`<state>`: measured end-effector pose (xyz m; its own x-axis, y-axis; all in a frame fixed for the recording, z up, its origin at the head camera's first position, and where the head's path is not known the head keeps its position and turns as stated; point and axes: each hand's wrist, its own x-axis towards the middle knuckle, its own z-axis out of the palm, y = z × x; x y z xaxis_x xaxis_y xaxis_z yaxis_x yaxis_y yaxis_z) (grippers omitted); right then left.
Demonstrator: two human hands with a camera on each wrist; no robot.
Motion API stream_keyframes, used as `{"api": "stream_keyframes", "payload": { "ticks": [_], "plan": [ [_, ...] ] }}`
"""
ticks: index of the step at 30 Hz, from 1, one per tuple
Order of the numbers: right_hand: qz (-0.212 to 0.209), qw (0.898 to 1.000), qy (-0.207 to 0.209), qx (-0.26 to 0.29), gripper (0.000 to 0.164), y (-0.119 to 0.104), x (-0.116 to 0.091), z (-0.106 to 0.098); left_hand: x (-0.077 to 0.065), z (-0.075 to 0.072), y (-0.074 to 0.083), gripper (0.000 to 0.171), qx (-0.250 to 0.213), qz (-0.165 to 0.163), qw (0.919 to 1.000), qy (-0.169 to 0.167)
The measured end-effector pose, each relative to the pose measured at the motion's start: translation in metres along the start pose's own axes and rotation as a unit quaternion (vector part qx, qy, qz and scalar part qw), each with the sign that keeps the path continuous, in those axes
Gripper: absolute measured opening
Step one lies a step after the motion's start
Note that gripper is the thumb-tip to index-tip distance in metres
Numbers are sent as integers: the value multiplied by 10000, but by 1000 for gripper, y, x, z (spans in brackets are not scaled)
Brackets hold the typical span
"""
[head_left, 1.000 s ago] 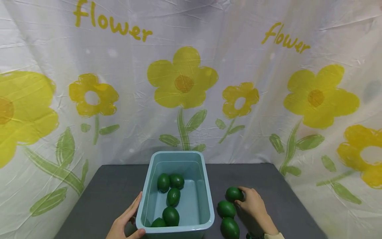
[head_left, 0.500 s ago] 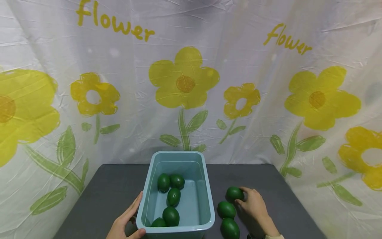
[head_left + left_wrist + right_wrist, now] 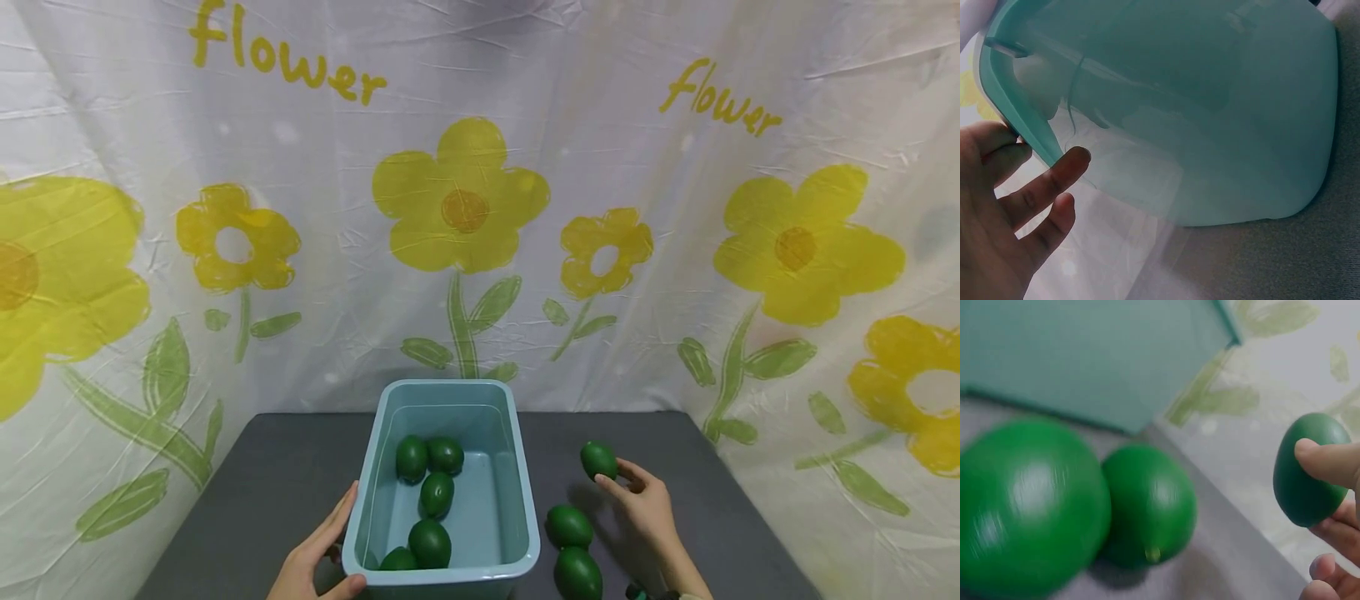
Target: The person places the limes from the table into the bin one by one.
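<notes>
My right hand (image 3: pixel 647 507) pinches a smooth, dark green oval fruit (image 3: pixel 598 460) between thumb and fingers, lifted off the table at the right. In the right wrist view the thumb lies across that egg-shaped fruit (image 3: pixel 1310 478). Two similar fruits (image 3: pixel 568 527) lie touching on the table, between the bin and my right forearm. A light blue plastic bin (image 3: pixel 528 508) stands in the middle with several green fruits (image 3: pixel 437 495) inside. My left hand (image 3: pixel 311 554) holds the bin's near left corner, thumb on the front rim, fingers along the side. The left wrist view shows the fingers (image 3: pixel 1041 194) against the bin's outer wall.
A dark grey table (image 3: pixel 300 458) carries everything. Behind and beside it hangs a white curtain (image 3: pixel 330 250) printed with yellow flowers. The bin's walls rise well above the fruits inside it.
My right hand has raised the far fruit from the table, up and slightly to the right. The left hand and the bin have stayed in place.
</notes>
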<state>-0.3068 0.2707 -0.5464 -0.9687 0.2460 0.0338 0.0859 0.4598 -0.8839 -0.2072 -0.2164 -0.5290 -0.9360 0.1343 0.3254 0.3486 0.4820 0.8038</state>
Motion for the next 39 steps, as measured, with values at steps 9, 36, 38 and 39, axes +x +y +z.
{"api": "stream_keyframes", "payload": {
  "ticks": [9,36,38,39],
  "plan": [
    [812,9892,-397,1153,101,-17,-7,-1,0,0,0,79,-32,-46,10000,-19],
    [-179,9811,-33,1927,58,-99,-43,22,0,0,3,80,4,-98,9999,54],
    [-234,9806,-18,1946,57,-103,-45,27,0,0,3,80,-40,-136,9999,28],
    [-266,9805,-12,1948,57,-106,-46,29,0,1,3,79,-70,-161,9998,7]
  ]
}}
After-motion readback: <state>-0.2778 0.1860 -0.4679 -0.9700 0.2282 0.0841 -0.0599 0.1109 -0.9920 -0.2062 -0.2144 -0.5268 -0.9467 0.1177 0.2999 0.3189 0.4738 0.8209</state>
